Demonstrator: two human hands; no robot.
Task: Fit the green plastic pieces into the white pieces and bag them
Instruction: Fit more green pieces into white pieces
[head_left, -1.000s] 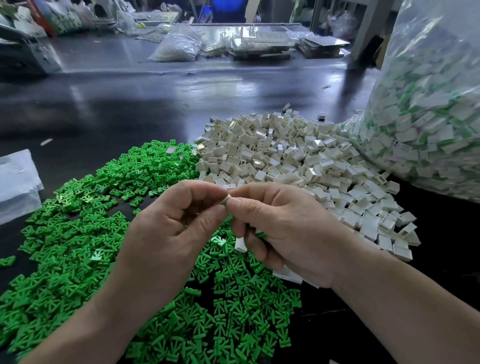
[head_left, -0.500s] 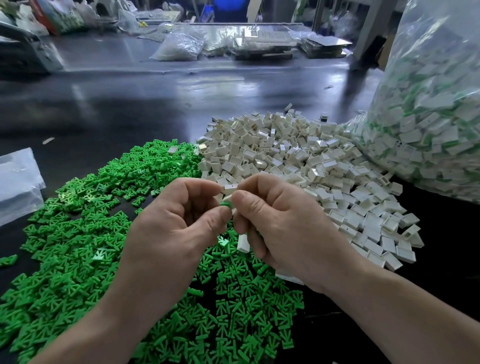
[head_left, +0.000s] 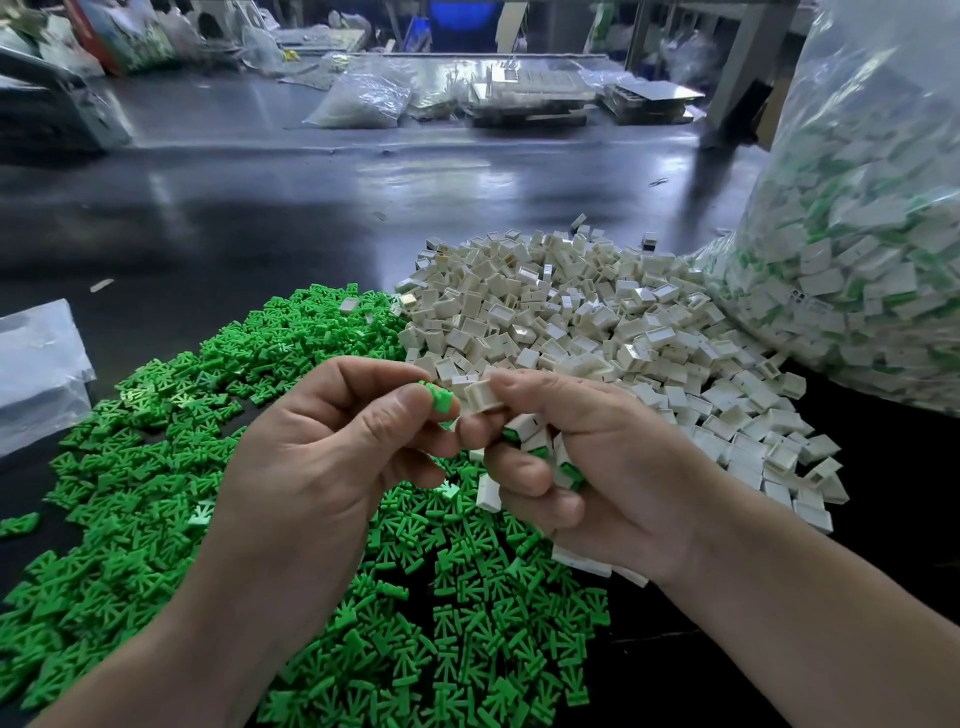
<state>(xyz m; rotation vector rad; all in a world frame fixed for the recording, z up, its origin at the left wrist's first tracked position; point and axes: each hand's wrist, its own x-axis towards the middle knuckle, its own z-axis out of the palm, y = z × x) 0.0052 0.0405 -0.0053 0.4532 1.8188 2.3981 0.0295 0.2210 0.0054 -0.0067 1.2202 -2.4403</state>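
Note:
My left hand (head_left: 322, 457) pinches a green piece (head_left: 439, 401) between thumb and forefinger. Right beside it, my right hand (head_left: 587, 467) holds a white piece (head_left: 480, 396) at its fingertips, a small gap apart from the green one. Several fitted white-and-green pieces (head_left: 540, 447) are tucked in my right palm. A wide heap of green pieces (head_left: 156, 467) covers the table's left and front. A heap of white pieces (head_left: 597, 322) lies behind my hands. A big clear bag (head_left: 857, 234) at the right holds fitted pieces.
The dark table (head_left: 260, 218) stretches away behind the heaps. A flat clear plastic bag (head_left: 36, 364) lies at the left edge. More filled bags (head_left: 363, 101) and trays (head_left: 530, 93) sit at the far side.
My hands were pressed together at the fingertips; now they have drawn slightly apart, showing a green piece in the left and a white piece in the right.

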